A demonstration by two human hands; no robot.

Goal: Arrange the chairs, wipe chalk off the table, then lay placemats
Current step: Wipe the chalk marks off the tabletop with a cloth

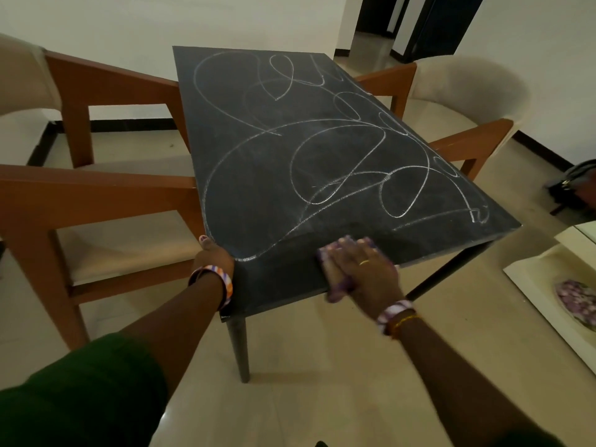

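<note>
At the middle of the view stands a dark table [322, 150], its top covered in looping white chalk scribbles [338, 175]; they form no readable letters, and no brand or label shows anywhere. At nine o'clock a wooden chair [96, 195] with a pale seat is tucked against the table's left side. The left hand [211, 254] grips the table's near left edge at seven o'clock, fingers curled over it, thumb on top. At six o'clock the right hand [358, 269] lies flat, fingers straight, pressing a purple cloth [335, 285] onto the near end of the table, where the surface looks free of chalk. At two o'clock a second chair [451, 101], cream-backed, faces the table's right side. The floor [306, 382] is glossy beige tile, the walls white with a dark skirting. At four o'clock a white board [532, 285] lies on the floor.
</note>
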